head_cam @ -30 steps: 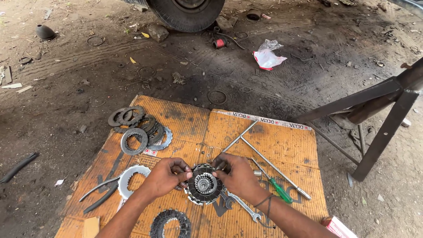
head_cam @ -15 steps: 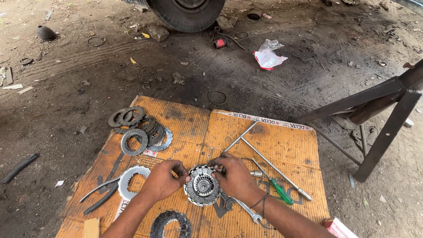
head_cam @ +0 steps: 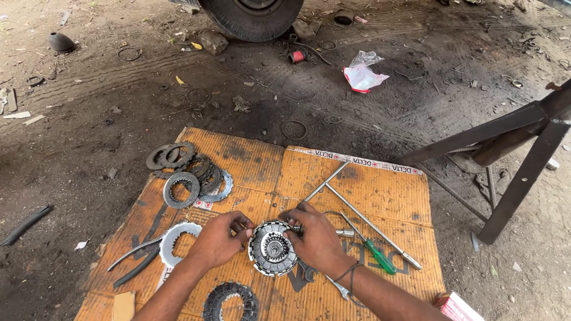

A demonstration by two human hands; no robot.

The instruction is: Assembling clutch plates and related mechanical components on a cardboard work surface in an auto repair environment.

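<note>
A round metal clutch hub (head_cam: 271, 249) with slotted edges stands tilted on the orange cardboard sheet (head_cam: 256, 160). My left hand (head_cam: 217, 240) grips its left rim with the fingertips. My right hand (head_cam: 314, 236) holds its right rim, with a dark band on the wrist. A pile of toothed clutch plates (head_cam: 189, 169) lies at the sheet's left. A pale ring plate (head_cam: 173, 240) rests just left of my left hand. Another dark friction plate (head_cam: 231, 302) lies near the front edge.
A T-handle wrench (head_cam: 357, 209), a green-handled screwdriver (head_cam: 377, 255) and a spanner (head_cam: 339, 289) lie right of my hands. Black pliers (head_cam: 135, 261) sit at the left. A vehicle tyre (head_cam: 253, 15), a metal stand (head_cam: 511, 148) and litter surround the sheet on oily ground.
The hub has been turned and tilted slightly between my hands; both hands stay on its rim in nearly the same place.
</note>
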